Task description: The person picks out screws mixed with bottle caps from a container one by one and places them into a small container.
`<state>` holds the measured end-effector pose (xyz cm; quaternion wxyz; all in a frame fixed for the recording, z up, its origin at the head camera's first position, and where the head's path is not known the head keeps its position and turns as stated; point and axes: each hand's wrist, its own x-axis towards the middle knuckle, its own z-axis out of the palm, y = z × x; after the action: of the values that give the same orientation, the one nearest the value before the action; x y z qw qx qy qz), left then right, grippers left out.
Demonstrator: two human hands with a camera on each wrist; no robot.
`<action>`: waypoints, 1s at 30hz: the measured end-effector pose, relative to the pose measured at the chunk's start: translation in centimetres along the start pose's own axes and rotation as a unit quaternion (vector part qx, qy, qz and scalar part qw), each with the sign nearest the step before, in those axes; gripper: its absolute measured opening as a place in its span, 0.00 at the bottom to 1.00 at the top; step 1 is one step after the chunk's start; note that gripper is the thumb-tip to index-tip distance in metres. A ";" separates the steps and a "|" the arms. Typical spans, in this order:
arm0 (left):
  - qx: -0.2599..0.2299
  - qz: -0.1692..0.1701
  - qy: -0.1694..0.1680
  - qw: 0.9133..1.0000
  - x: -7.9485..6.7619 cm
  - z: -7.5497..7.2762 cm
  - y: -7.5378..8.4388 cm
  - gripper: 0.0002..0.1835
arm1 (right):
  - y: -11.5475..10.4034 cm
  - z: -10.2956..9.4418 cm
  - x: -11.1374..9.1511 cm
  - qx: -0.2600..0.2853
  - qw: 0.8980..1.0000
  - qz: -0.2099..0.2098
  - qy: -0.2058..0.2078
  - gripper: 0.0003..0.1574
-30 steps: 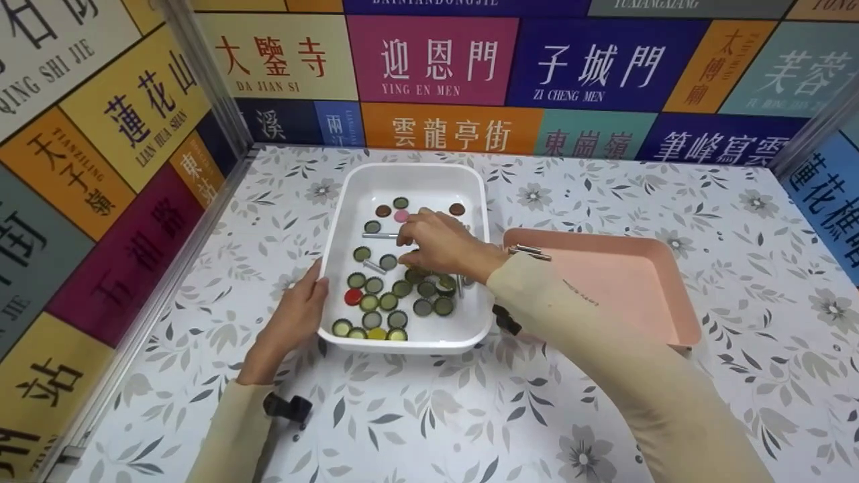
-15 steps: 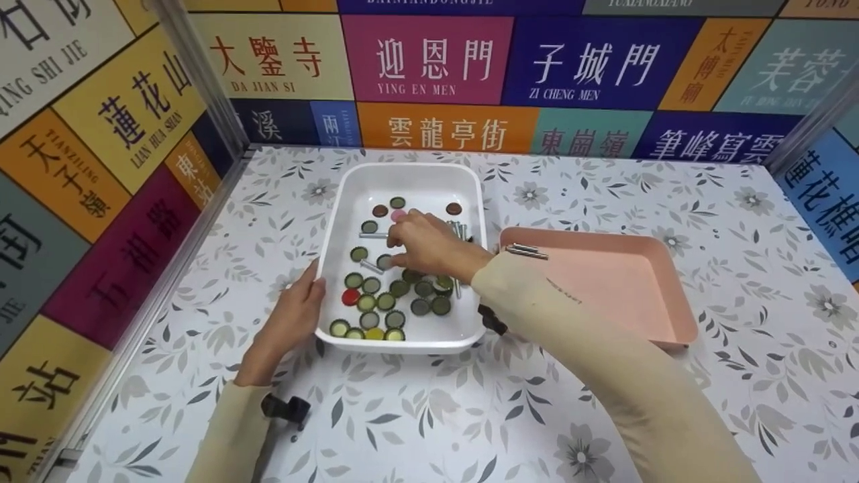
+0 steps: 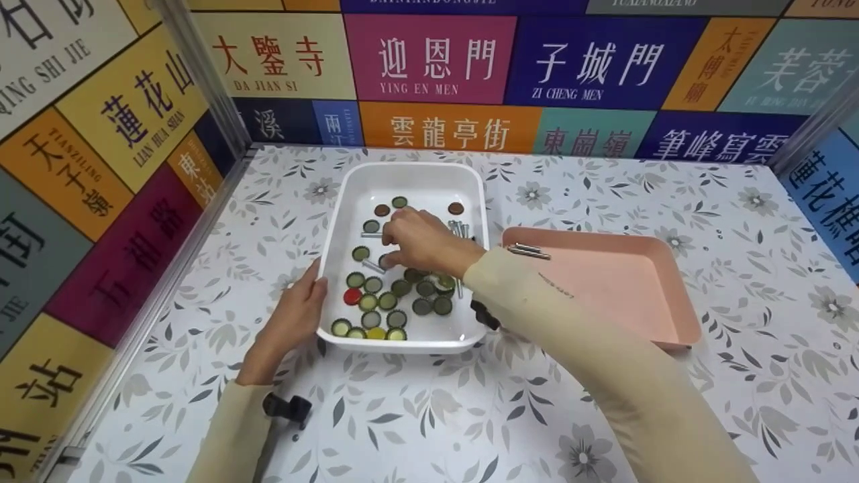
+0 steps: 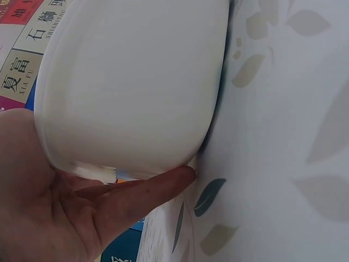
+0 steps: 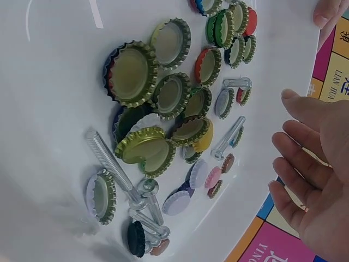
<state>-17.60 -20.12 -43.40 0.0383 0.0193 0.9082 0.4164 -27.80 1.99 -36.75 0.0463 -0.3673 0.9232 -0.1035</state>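
Inside the white tray (image 3: 439, 342) lie several bottle caps (image 5: 172, 95) and metal bolts (image 5: 112, 166). My left hand (image 3: 295, 308) holds the tray's left side, its tip over the rim in the right wrist view and a finger along the wall's lower edge in the left wrist view. My right hand (image 3: 426, 240) hovers over the tray's middle. Its fingers are loosely bent, with nothing between them in the right wrist view. Close by its fingertips are a bolt (image 3: 371, 235) and another slanting bolt (image 5: 232, 136). In the head view the hand covers part of the caps.
A pink tray (image 3: 617, 288) stands to the right, partly behind my right sleeve. Several bolts (image 3: 529, 251) lie at its upper left corner. Panels (image 3: 429, 60) with printed signs rise behind the patterned table (image 3: 429, 416) and along both sides.
My right hand has shifted slightly left over the white tray, uncovering bolts near its right wall. The left hand stays on the tray's side.
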 end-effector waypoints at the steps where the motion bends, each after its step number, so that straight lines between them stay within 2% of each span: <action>1: 0.004 0.001 0.000 1.000 0.0 0.0 0.0 0.29 | -0.1 0.1 0.1 -0.002 1.000 -0.002 -0.001 0.22; 6: 0.012 -0.015 -0.003 1.000 0.0 0.1 0.1 0.30 | -0.4 0.6 0.7 -0.013 1.000 -0.014 -0.003 0.18; 14: 0.010 -0.034 -0.009 0.999 0.1 -0.1 0.2 0.30 | -0.8 1.4 1.6 0.003 1.000 -0.022 -0.012 0.10; 21: 0.003 -0.020 -0.005 1.000 0.1 -0.2 0.1 0.30 | -0.9 1.8 1.9 0.018 1.000 -0.009 -0.018 0.09; 26: -0.002 -0.024 -0.009 1.000 0.1 -0.2 0.0 0.29 | -1.1 2.0 2.2 0.018 1.000 0.007 -0.022 0.10; 30: -0.004 -0.013 -0.004 1.000 0.1 -0.2 0.0 0.30 | -1.4 2.2 2.4 -0.005 1.000 0.000 -0.026 0.10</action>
<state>-17.72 -20.25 -43.31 0.0478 0.0090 0.9063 0.4198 -28.24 -1.00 -38.65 0.0685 -0.3699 0.9222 -0.0897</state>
